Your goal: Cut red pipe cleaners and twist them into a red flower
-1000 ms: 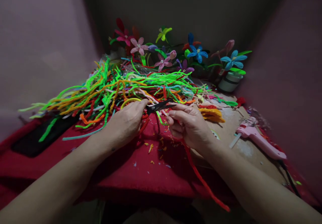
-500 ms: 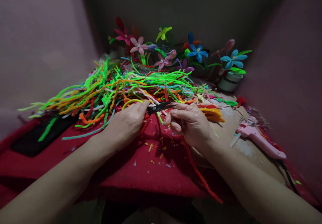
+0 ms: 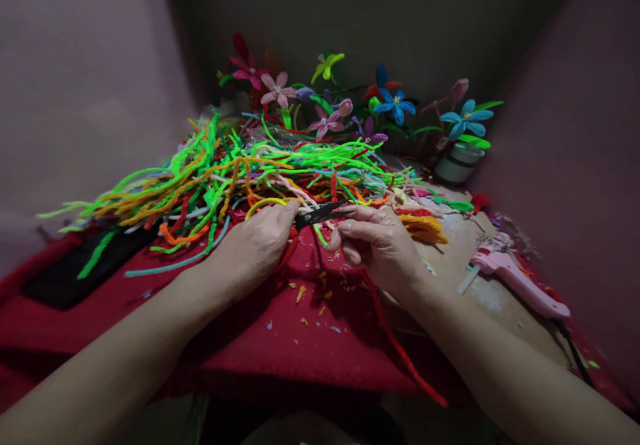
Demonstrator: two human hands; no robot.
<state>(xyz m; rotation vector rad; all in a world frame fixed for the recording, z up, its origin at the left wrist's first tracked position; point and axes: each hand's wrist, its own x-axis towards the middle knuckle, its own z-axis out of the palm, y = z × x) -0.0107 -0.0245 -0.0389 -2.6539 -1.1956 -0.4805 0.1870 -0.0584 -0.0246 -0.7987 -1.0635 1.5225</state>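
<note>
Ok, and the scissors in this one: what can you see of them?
The scissors are small and black, with the blades only slightly parted. Only the blades show, as the left hand grips the handles and hides them. They lie roughly level, tips pointing toward the right hand, which pinches a red pipe cleaner. They sit above the red cloth, at the near edge of the pipe cleaner pile.

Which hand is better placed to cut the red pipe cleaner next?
Left, probably. The left hand grips the black scissors, blades pointing at the right hand, which pinches the red pipe cleaner and has no tool.
</note>
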